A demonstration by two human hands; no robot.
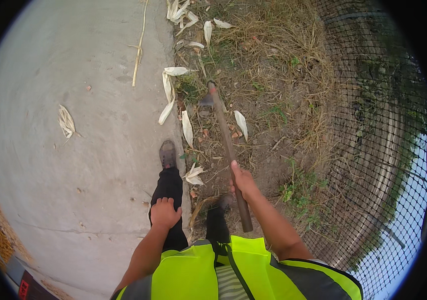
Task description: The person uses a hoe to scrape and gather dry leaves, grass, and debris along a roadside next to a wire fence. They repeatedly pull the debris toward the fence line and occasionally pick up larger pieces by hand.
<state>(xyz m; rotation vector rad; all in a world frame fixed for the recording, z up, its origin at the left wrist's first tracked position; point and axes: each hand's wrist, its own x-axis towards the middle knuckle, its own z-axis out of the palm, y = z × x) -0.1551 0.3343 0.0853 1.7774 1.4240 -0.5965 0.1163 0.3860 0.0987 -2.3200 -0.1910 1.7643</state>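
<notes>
My right hand [243, 180] grips the wooden handle [225, 131] of a hoe, below its middle, with the butt end sticking out towards my vest. At the far end the metal hoe blade [206, 100] hangs to the left of the handle, close to a green grass tuft [192, 87] at the concrete's edge. Whether the blade touches the soil I cannot tell. My left hand [165, 212] rests on my left thigh, holding nothing. Pale dry corn husks [187, 128] lie near the blade, and another husk [241, 125] is right of the handle.
A concrete slab [116, 150] is on the left, bearing a dry stalk [138, 56] and a husk bundle [67, 122]. Dry grass [288, 75] and weeds [303, 187] cover soil on the right. Black mesh fencing [371, 123] bounds it. Corn cobs [0, 240] lie far left.
</notes>
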